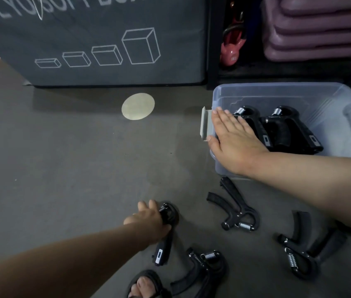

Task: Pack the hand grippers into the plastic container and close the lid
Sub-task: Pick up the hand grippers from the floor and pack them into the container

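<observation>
A clear, rectangular plastic container [282,93] sits open on the grey floor, with a grey latch handle [205,123] flipped outward on its left end and another on the right. Inside it two black hand grippers with steel coil springs [286,130] lie side by side, springs toward the far wall, handles pointing nearer. Four more black spring grippers lie on the floor in front of the container: one [238,208] just below its near wall, one [299,252] to the right, one [202,267] near the bottom edge, and one [166,233] furthest left, probably lying on its side.
</observation>
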